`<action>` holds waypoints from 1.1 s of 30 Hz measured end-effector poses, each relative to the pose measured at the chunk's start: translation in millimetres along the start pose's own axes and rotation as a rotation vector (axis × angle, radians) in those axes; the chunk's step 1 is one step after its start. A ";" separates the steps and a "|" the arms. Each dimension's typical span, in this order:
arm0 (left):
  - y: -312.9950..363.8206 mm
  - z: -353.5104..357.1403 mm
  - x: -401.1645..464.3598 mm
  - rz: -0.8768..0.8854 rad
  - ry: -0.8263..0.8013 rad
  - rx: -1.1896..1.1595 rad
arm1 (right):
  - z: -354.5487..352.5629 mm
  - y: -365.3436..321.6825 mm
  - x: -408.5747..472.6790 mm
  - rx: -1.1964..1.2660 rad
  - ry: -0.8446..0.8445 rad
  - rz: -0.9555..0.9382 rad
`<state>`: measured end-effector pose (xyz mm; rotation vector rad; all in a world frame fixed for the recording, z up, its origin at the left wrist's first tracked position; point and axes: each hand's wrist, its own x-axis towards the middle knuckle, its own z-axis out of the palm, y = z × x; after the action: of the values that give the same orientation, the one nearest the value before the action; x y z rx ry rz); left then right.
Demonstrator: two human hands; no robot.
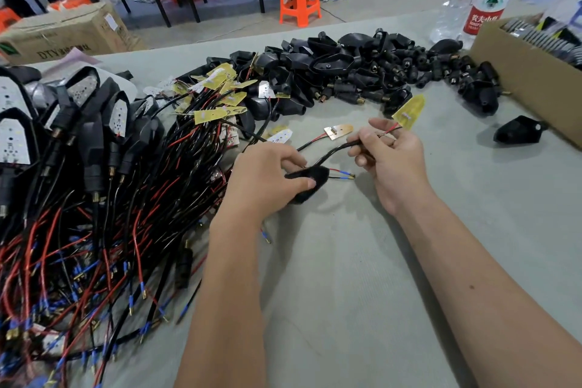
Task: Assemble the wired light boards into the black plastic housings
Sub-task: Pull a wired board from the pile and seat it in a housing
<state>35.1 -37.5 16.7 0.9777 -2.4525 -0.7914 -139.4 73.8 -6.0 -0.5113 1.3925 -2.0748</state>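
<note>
Grey cloth covered the table (362,261), with finished units and loose wired boards heaped at the left and empty housings piled at the back, probably so each stock stayed within reach. Near the middle, the left hand (267,176) clamped its grip around a black housing (310,181), seemingly to steady it. The right hand (392,156) pinched the black cable (333,153) whose yellow light board (409,112) stood above the fingers, its plug ends already out of the housing, so the board was likely about to be drawn in.

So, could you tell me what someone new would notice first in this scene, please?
Probably the two hands at centre: the left hand grips a black housing while the right hand pinches a black cable leading to a yellow light board. Next come the red and black wire tangle on the left and the heap of empty housings behind.
</note>
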 end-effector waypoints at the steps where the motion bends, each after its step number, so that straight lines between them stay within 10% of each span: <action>1: 2.1 2.2 -0.6 0.013 0.022 -0.007 | -1.2 -1.2 0.2 0.028 -0.009 0.019; 14: 25.3 15.6 -1.1 0.204 0.065 -0.225 | 2.3 -2.6 -3.4 0.118 -0.156 0.088; 25: 17.7 8.8 -2.7 0.125 0.088 -0.102 | -4.7 -7.6 7.4 -0.047 0.253 0.042; 33: 15.5 9.5 -0.5 0.044 -0.019 -0.193 | -13.2 -16.3 7.9 0.478 0.139 0.115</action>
<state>22.6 -24.5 19.0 0.8463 -2.3518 -1.0051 -157.4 82.5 4.0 -0.0870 0.9194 -2.2771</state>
